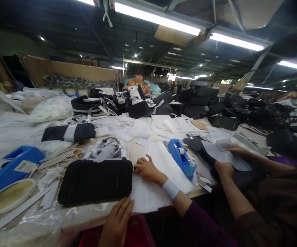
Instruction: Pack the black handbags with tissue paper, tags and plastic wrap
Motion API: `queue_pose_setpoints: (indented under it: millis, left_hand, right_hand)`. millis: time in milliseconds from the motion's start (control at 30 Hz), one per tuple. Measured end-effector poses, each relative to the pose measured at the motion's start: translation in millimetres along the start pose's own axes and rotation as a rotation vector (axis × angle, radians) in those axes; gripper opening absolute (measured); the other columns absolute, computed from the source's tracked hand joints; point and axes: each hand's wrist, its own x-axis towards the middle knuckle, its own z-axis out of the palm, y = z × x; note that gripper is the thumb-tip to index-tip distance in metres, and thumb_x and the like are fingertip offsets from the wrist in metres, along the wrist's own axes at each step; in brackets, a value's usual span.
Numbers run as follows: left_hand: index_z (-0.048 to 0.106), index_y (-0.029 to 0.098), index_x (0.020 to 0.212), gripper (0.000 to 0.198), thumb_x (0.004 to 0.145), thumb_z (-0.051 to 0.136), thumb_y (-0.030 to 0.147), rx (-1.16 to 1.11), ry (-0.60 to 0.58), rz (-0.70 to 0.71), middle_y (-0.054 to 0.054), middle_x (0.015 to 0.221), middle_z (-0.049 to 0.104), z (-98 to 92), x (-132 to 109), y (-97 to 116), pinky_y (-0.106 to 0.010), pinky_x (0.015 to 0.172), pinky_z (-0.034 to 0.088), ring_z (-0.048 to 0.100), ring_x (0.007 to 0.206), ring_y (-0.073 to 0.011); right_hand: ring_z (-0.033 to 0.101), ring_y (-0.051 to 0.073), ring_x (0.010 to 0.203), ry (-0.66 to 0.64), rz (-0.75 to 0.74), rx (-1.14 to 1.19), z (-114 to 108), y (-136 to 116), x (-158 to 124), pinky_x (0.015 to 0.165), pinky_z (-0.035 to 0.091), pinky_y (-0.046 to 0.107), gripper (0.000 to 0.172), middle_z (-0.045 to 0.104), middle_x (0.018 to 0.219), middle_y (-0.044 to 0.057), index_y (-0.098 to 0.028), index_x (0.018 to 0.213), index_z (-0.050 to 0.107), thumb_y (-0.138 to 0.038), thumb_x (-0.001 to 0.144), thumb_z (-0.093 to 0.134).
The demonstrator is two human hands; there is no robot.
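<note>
A black padded case point(97, 181) with rounded corners lies on the worktable in front of me, next to white foam-like sheets point(155, 195). My left hand point(119, 214) rests at the table's front edge, by the case's lower right corner. Its fingers are stretched out side by side at the edge of the white sheets; the thumb is hidden. My right hand point(148, 169), with a pale band around the wrist, is over the white sheets just right of the case. Its fingers are apart and slightly curled, and I see nothing in them.
Right of me, a co-worker's hands point(225, 168) hold a translucent white sheet point(227, 154) over black material. Blue tape dispensers point(181, 159) stand on both sides. A round tub point(9, 195) sits at left. Clear-wrapped cables point(108, 149) lie behind the case; black cases point(200, 97) are piled farther back.
</note>
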Motion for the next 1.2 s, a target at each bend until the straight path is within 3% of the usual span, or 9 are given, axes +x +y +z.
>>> queue_pose_setpoints:
  millis: [133,233,400,500,700,800,967,1067,1200]
  left_hand:
    - [0.032,0.019,0.147,0.072,0.082,0.031,-0.010,-0.141,0.067,0.023,-0.012,0.133,0.056,11.8,22.7,24.4,-0.037,0.102,0.049,0.047,0.130,-0.0214]
    - [0.029,0.019,0.149,0.073,0.081,0.032,-0.009,-0.221,0.082,0.062,-0.014,0.134,0.055,23.4,39.3,40.4,-0.036,0.101,0.050,0.045,0.131,-0.0218]
    - [0.024,0.019,0.150,0.083,0.072,0.038,-0.007,-0.261,0.038,-0.042,-0.018,0.150,0.034,35.6,52.1,53.7,-0.048,0.105,0.045,0.027,0.142,-0.0310]
    - [0.023,0.021,0.151,0.092,0.065,0.040,-0.008,-0.279,-0.043,-0.065,-0.017,0.155,0.024,33.5,55.0,56.0,-0.053,0.107,0.041,0.020,0.144,-0.0342]
    - [0.020,0.023,0.151,0.092,0.068,0.049,-0.003,-0.365,-0.132,-0.117,-0.015,0.158,0.016,21.0,62.1,47.4,-0.057,0.108,0.037,0.017,0.144,-0.0354]
    - [0.018,0.021,0.152,0.095,0.067,0.053,-0.001,-0.371,-0.213,-0.122,-0.018,0.159,0.012,25.7,66.4,48.3,-0.058,0.109,0.035,0.013,0.145,-0.0365]
    - [0.011,0.016,0.152,0.102,0.061,0.052,-0.004,-0.407,-0.314,-0.103,-0.023,0.158,0.007,37.3,76.1,69.3,-0.061,0.109,0.032,0.011,0.145,-0.0396]
    - [0.009,0.014,0.152,0.098,0.064,0.047,-0.005,-0.450,-0.341,-0.114,-0.023,0.157,0.013,31.0,79.1,74.6,-0.060,0.109,0.033,0.013,0.145,-0.0383]
    - [0.013,0.016,0.152,0.094,0.067,0.049,-0.002,-0.368,-0.323,-0.217,-0.022,0.157,0.014,15.3,74.1,63.0,-0.060,0.110,0.030,0.009,0.146,-0.0372]
  right_hand:
    - [0.050,0.018,0.108,-0.052,0.018,0.002,-13.1,15.0,-22.3,0.111,0.015,0.051,0.014,0.058,0.102,0.002,-0.025,0.095,0.062,-0.037,0.092,0.055]
    - [0.051,0.019,0.108,-0.101,0.054,0.036,-27.2,24.4,-36.1,0.111,0.018,0.050,0.005,0.058,0.102,0.003,-0.022,0.090,0.063,-0.023,0.086,0.060]
    - [0.046,0.023,0.120,-0.114,0.101,0.050,-33.5,17.7,-43.7,0.112,0.017,0.052,0.030,0.056,0.118,0.006,-0.022,0.102,0.061,-0.009,0.076,0.058]
    - [0.039,0.025,0.129,-0.078,0.094,0.040,-24.9,9.5,-44.9,0.112,0.018,0.052,0.038,0.052,0.128,0.009,-0.021,0.114,0.055,-0.014,0.077,0.060]
    - [0.037,0.024,0.133,-0.088,0.151,0.099,-22.7,17.4,-54.8,0.112,0.018,0.051,0.026,0.058,0.121,0.005,-0.022,0.102,0.057,-0.011,0.079,0.058]
    - [0.037,0.025,0.133,-0.103,0.136,0.105,-26.5,19.9,-52.9,0.112,0.018,0.052,0.022,0.058,0.124,0.006,-0.022,0.101,0.059,-0.015,0.080,0.060]
    - [0.034,0.026,0.136,0.013,0.196,0.037,-24.0,9.6,-32.3,0.111,0.020,0.052,0.036,0.047,0.140,0.012,-0.021,0.118,0.055,-0.010,0.084,0.056]
    - [0.034,0.027,0.136,-0.053,0.158,0.018,-20.4,4.7,-24.7,0.111,0.017,0.054,0.027,0.056,0.129,0.010,-0.023,0.111,0.060,-0.014,0.087,0.055]
    - [0.039,0.024,0.133,-0.118,0.078,0.030,-21.0,8.6,-35.4,0.112,0.013,0.053,0.010,0.061,0.110,0.004,-0.024,0.097,0.064,-0.025,0.087,0.061]
